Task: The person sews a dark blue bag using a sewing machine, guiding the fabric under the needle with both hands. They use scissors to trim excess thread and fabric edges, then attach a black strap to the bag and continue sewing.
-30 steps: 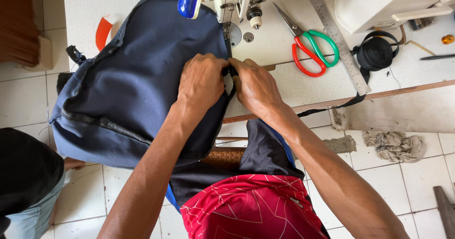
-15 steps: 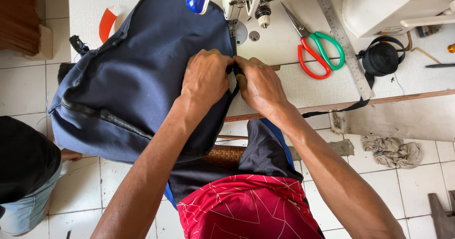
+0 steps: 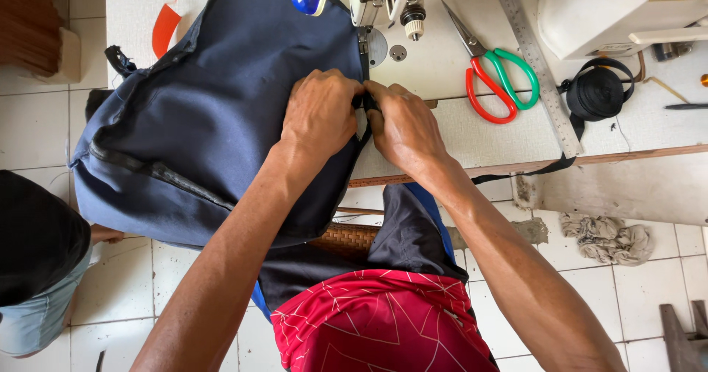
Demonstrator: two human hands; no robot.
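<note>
Navy backpack (image 3: pixel 221 121), red-and-green scissors (image 3: pixel 495 77)

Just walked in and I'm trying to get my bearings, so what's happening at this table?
A person seated at a sewing machine works on a navy blue backpack spread over the white table. The left hand and right hand meet at the bag's edge, pinching a dark strap or seam just below the needle area. Red and green scissors, a metal ruler and a roll of black webbing lie to the right, untouched.
</note>
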